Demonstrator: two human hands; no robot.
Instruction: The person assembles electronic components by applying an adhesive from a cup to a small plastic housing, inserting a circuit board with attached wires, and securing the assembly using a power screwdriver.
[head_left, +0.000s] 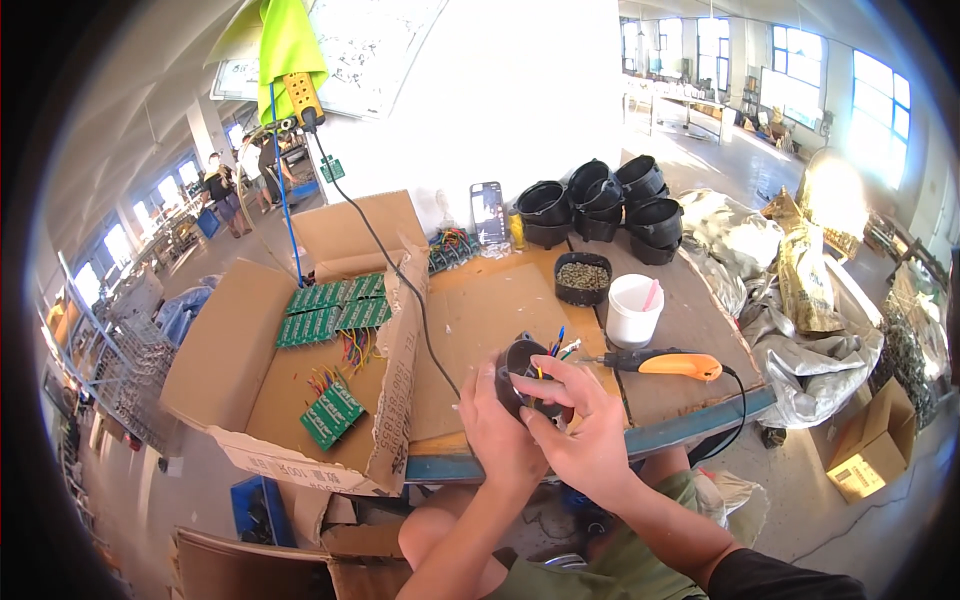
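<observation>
My left hand (pixel 492 425) is wrapped round a round black plastic housing (pixel 514 378), tilted with its mouth toward me above the table's front edge. My right hand (pixel 582 428) has its fingers curled at the housing's opening; whatever they pinch there is hidden. Thin coloured wires (pixel 563 345), blue and white among them, stick up behind my right fingers. Just right of my hands lies a corded soldering iron (pixel 680 364) with an orange and black handle, its tip pointing left toward the wires.
An open cardboard box (pixel 222 350) with green circuit boards (pixel 335 412) stands at left. Behind my hands are a black tub of small metal parts (pixel 582 282), a white cup (pixel 630 318), stacked black housings (pixel 598 195) and a phone (pixel 489 215). A black cable (pixel 400 275) hangs across the box's edge.
</observation>
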